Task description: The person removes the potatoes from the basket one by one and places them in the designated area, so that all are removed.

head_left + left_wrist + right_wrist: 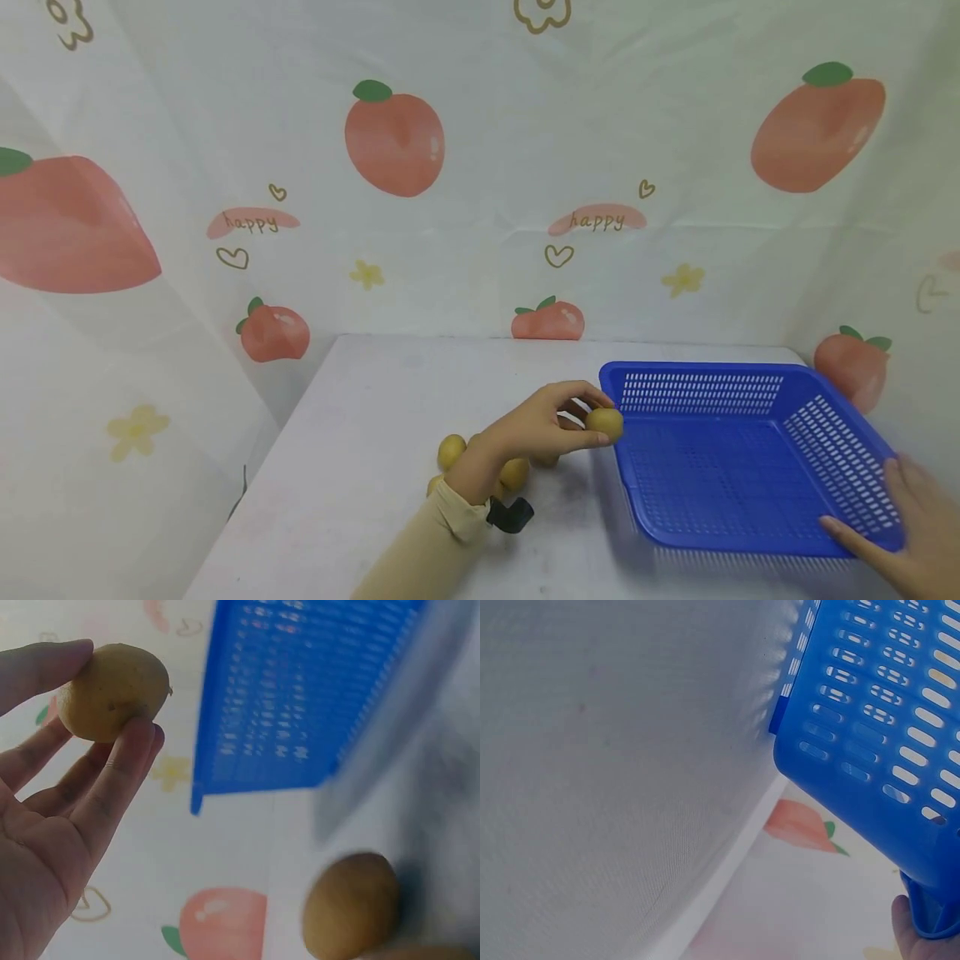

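Note:
My left hand (534, 422) pinches a small yellow-brown potato (604, 424) between thumb and fingertips, just at the left rim of the blue plastic basket (705, 475). In the left wrist view, the held potato (114, 692) shows dark specks and a tiny nub at one end. The basket lies flat on the table, and its bare floor shows. At its near right corner, my right hand (926, 529) grips the rim, thumb over the near edge and fingers on the right side. The right wrist view shows only a bit of that hand (911, 930) beside the rim.
Several more potatoes (452, 452) lie on the white table (390, 392) under and beside my left forearm, which partly hides them. A white cloth (480, 150) printed with fruit hangs behind and at the sides. A black strap (510, 515) sits at my left wrist.

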`<state>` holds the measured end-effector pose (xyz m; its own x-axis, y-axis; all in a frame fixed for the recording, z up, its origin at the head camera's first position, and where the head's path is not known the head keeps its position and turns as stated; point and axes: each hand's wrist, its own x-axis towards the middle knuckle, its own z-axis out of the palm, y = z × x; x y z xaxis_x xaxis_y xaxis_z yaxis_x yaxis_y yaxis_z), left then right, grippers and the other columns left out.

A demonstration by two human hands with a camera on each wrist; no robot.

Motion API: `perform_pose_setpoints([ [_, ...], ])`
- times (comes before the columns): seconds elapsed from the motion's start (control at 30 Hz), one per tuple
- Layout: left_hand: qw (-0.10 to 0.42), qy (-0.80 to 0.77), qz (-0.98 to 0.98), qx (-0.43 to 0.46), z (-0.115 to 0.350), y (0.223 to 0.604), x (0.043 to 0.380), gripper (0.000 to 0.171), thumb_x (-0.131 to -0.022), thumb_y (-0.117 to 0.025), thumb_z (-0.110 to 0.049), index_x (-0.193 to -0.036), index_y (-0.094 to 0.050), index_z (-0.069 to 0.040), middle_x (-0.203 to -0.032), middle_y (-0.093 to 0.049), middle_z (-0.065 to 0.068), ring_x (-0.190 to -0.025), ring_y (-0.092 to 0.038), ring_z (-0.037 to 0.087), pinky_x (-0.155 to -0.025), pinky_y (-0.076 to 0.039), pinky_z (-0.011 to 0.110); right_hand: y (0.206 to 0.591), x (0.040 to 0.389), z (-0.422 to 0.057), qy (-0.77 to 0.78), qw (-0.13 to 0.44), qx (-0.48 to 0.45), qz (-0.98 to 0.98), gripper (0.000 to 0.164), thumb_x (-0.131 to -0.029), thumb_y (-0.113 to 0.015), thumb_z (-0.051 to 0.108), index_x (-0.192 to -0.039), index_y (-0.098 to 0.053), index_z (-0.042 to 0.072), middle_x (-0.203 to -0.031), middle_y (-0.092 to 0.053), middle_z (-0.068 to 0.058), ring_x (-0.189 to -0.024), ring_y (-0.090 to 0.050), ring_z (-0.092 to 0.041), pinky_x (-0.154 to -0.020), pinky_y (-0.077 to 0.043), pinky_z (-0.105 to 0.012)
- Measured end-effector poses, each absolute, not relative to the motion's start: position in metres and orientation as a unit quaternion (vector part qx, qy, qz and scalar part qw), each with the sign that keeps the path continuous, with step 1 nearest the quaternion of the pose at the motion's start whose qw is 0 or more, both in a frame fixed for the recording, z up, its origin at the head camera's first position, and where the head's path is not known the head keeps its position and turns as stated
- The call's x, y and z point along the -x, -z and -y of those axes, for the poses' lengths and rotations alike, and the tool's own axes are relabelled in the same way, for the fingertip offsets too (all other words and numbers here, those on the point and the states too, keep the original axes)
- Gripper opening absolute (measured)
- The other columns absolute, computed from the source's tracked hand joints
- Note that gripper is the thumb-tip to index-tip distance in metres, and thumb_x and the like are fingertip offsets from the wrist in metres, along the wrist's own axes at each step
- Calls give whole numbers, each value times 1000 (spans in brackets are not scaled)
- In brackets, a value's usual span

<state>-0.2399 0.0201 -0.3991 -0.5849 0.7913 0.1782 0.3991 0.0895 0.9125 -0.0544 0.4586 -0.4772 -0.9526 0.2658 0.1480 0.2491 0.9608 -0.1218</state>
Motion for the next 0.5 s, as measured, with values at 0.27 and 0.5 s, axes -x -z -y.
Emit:
perform_pose_setpoints([
  [0.27,172,-479,-757,-410,0,424,236,34,-95,-80,-15,-127,-68,-16,-123,-67,-2,-105,-64,6,-93,-60,22,479,54,-459,-55,87,130,986,139,-87,-68,72,-153,3,-26,-159,9,-50,-152,4,-65,-117,-6,-82],
  [0.5,125,-388,-811,-419,13,435,225,30,-97,-78,-19,-125,-68,-18,-119,-67,-6,-103,-61,3,-92,-55,17,480,54,-459,-52,88,130,986,139,-86,-68,73,-153,2,-26,-159,8,-50,-152,3,-65,-118,-5,-81],
])
